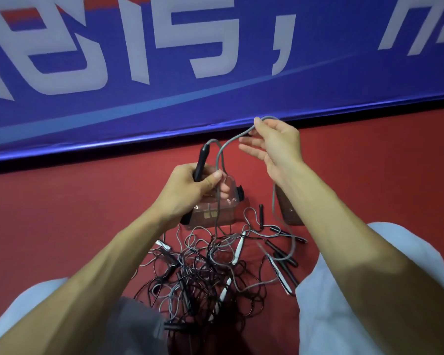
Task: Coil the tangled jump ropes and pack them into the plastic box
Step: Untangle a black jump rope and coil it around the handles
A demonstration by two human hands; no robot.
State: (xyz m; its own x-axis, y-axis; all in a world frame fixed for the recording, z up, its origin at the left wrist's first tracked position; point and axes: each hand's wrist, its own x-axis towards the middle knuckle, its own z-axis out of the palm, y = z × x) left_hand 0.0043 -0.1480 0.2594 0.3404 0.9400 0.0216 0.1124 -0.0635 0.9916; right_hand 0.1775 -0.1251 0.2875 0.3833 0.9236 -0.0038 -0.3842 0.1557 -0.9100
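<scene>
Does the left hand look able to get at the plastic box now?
Probably yes: the box lies right by the left hand with nothing between, though that hand grips a black handle.

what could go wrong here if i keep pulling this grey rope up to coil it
1. The grey rope, held between the left hand on the black handle and the right hand, runs down into the tangled pile. Pulling may tighten knots or drag other ropes up.
2. It hangs just in front of the plastic box; a snagged strand could shift or tip it.
</scene>
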